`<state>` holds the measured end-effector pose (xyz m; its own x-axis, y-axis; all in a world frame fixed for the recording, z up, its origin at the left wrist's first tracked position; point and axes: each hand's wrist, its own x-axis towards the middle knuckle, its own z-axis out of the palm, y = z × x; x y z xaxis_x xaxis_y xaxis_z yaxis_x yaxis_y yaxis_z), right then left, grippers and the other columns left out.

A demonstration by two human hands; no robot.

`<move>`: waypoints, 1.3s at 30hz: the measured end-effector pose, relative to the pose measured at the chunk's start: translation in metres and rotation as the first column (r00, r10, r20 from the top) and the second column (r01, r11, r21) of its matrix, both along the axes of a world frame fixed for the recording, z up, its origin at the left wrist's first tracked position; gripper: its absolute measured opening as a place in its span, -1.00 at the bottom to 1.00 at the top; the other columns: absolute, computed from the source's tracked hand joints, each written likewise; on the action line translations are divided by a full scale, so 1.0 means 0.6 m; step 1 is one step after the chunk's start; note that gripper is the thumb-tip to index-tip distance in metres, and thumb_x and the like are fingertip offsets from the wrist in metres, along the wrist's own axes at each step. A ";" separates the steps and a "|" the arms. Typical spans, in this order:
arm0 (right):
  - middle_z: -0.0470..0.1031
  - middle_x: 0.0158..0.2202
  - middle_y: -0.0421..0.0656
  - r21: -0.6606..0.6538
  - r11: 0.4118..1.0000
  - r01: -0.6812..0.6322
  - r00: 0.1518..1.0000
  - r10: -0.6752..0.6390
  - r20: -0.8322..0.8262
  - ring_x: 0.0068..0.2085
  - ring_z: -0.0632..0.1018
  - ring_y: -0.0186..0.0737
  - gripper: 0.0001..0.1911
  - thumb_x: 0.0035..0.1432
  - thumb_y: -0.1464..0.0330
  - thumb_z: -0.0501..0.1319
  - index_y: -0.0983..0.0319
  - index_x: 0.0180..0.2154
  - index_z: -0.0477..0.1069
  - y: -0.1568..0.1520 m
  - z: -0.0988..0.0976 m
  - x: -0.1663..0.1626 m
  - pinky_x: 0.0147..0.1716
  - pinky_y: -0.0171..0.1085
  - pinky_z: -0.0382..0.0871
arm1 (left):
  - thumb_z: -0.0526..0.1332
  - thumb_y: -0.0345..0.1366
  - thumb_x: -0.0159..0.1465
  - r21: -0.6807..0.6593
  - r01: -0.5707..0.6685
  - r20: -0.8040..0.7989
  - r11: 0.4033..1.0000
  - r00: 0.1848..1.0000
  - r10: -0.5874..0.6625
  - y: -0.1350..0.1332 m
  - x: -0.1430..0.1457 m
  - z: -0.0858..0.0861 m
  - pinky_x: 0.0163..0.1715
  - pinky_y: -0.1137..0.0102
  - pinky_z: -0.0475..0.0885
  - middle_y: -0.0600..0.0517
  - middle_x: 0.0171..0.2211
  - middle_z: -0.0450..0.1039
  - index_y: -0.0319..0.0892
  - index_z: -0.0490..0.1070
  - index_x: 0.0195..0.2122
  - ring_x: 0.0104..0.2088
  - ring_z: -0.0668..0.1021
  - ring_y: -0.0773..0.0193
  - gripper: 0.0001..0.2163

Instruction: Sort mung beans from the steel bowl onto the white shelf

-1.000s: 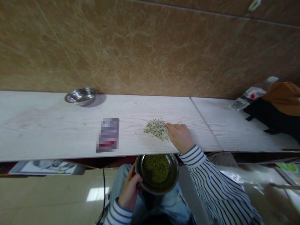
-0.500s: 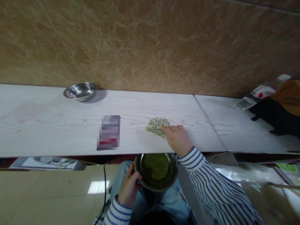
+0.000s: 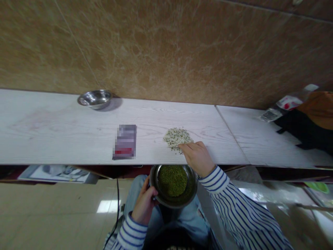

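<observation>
My left hand (image 3: 146,203) grips the left rim of a steel bowl (image 3: 193,189), thumb on top. The bowl is at the table's front edge, above my lap, with small green beans (image 3: 173,180), like mung beans, inside. My right hand (image 3: 199,157) is over the table with its fingers pinched together at the near right side of a spread pile of white grains mixed with green beans (image 3: 178,136). A thin pale edge shows at those fingertips; what it belongs to is too small to make out.
A second steel bowl (image 3: 95,100) stands by the wall at the back left. A dark packet (image 3: 125,141), its print blurred, lies left of the pile. To the right, a plastic bottle (image 3: 283,104) lies beside a black and brown bag (image 3: 309,121). A cable (image 3: 117,201) hangs at the left.
My right hand's fingertips have moved from the middle of the pile toward its near edge. The left hand keeps its hold on the bowl. The view has shifted slightly.
</observation>
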<state>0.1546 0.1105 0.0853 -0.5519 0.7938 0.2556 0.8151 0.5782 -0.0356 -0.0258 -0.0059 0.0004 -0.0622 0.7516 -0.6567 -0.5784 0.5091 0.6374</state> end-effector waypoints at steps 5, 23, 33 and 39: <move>0.55 -0.26 -0.14 0.020 1.000 -0.005 0.998 0.006 -0.055 -0.21 0.50 -0.26 -0.77 0.26 0.45 0.03 0.20 -0.09 0.37 -0.010 0.002 0.015 -0.19 -0.25 0.13 | 0.12 -0.46 -0.09 0.013 0.005 0.008 1.000 1.000 -0.005 -0.007 -0.001 0.002 -0.50 0.39 0.31 0.11 -0.45 0.34 -0.06 0.27 0.03 -0.45 0.34 0.31 -0.43; 0.55 -0.35 -0.12 0.041 0.998 0.054 0.997 -0.052 -0.051 -0.30 0.50 -0.25 -0.77 0.26 0.42 0.02 0.25 -0.12 0.40 -0.038 -0.006 0.057 -0.26 -0.27 0.17 | 0.12 -0.46 -0.07 0.002 0.038 -0.011 0.999 0.999 -0.038 -0.004 0.005 -0.003 -0.51 0.39 0.31 0.08 -0.40 0.31 -0.05 0.26 0.02 -0.40 0.33 0.28 -0.45; 0.54 -0.32 -0.12 0.022 0.993 0.118 0.988 -0.115 -0.104 -0.30 0.51 -0.25 -0.77 0.24 0.41 0.04 0.27 -0.13 0.40 -0.068 -0.011 0.095 -0.23 -0.25 0.23 | 0.12 -0.45 -0.06 -0.001 0.060 -0.005 0.998 0.998 -0.060 -0.006 0.005 -0.001 -0.49 0.37 0.33 0.07 -0.38 0.33 -0.03 0.23 0.06 -0.40 0.34 0.27 -0.41; 0.55 -0.29 -0.11 0.035 0.987 0.159 0.985 -0.156 -0.071 -0.29 0.52 -0.24 -0.75 0.25 0.40 0.02 0.27 -0.10 0.40 -0.072 -0.019 0.098 -0.24 -0.24 0.24 | 0.12 -0.46 -0.09 -0.015 0.041 -0.011 0.999 0.999 -0.041 -0.004 0.007 0.004 -0.50 0.39 0.31 0.10 -0.43 0.32 -0.05 0.26 0.03 -0.43 0.34 0.29 -0.43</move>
